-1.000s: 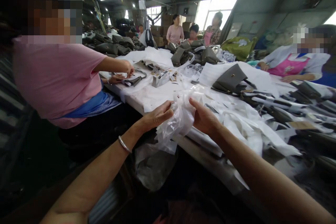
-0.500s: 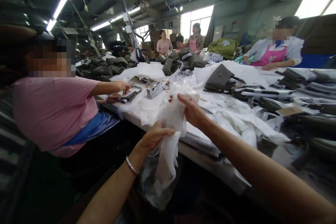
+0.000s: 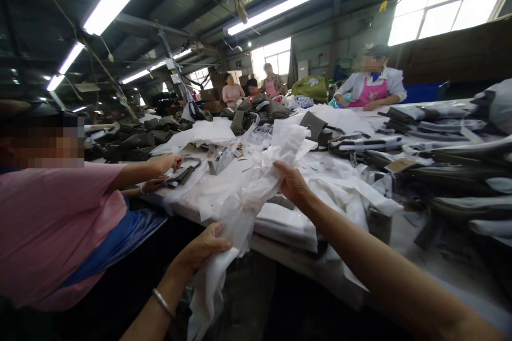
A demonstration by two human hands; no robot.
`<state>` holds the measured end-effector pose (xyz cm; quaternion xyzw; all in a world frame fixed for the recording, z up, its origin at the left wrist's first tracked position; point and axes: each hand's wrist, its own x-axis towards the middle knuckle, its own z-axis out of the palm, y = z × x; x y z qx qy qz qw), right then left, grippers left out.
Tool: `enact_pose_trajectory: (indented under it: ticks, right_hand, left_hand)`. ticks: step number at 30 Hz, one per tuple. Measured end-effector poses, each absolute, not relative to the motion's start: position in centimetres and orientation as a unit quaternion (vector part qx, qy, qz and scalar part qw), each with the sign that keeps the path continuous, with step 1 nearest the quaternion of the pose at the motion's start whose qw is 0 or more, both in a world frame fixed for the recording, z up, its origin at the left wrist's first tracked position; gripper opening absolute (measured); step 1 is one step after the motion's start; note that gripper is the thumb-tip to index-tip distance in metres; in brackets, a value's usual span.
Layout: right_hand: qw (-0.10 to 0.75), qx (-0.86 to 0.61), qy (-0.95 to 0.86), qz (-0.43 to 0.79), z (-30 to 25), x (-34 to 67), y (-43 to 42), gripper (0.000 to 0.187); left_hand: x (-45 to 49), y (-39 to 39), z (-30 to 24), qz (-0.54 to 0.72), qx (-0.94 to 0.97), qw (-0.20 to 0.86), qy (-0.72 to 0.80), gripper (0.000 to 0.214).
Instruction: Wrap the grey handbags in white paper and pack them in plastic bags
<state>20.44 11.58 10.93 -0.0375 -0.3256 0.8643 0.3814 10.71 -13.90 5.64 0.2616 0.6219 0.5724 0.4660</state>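
A thin, translucent white wrapping sheet (image 3: 243,214) stretches crumpled between my two hands, in front of the table edge. My left hand (image 3: 206,245) is closed on its lower part, thumb on top, and the loose end hangs down below. Higher and to the right, my right hand (image 3: 293,184) grips the sheet's upper part, with the thumb pointing up along it. Whether it is one sheet or several layers, I cannot tell. More white sheets (image 3: 340,189) lie heaped on the table just beyond my right forearm.
Grey handbags (image 3: 364,144) are piled along the right. A small open box (image 3: 221,161) stands mid-table. At left, a co-worker in a pink shirt (image 3: 68,224) handles a grey bag part (image 3: 184,173). Another person in a pink apron (image 3: 370,93) stands across the table (image 3: 192,212).
My hands have moved apart, the left down and leftward, drawing the sheet out longer between them. The head view has shifted right and up.
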Motion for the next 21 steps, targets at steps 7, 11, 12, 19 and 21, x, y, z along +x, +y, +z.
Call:
enact_pose_trajectory:
  ticks: [7,11,12,19,21]
  right_hand:
    - [0.376,-0.031,-0.381,0.844,10.4,23.5,13.7,0.045]
    - [0.400,-0.061,-0.432,0.806,12.2,24.7,17.3,0.043]
    - [0.411,-0.061,-0.452,0.790,13.2,25.0,18.5,0.041]
    - [0.449,-0.116,-0.613,0.640,19.6,27.9,24.4,0.011]
    - [0.468,-0.202,-0.655,0.557,18.7,28.7,25.9,0.010]
  left_hand:
    - [11.1,-13.4,5.1,0.540,0.272,0.501,0.620,0.056]
    - [13.5,-11.1,6.3,0.551,0.261,0.499,0.616,0.052]
    - [14.3,-9.9,6.6,0.556,0.259,0.500,0.611,0.050]
    - [23.6,0.8,7.1,0.638,0.295,0.523,0.482,0.046]
    - [26.0,2.8,6.3,0.664,0.341,0.464,0.477,0.046]
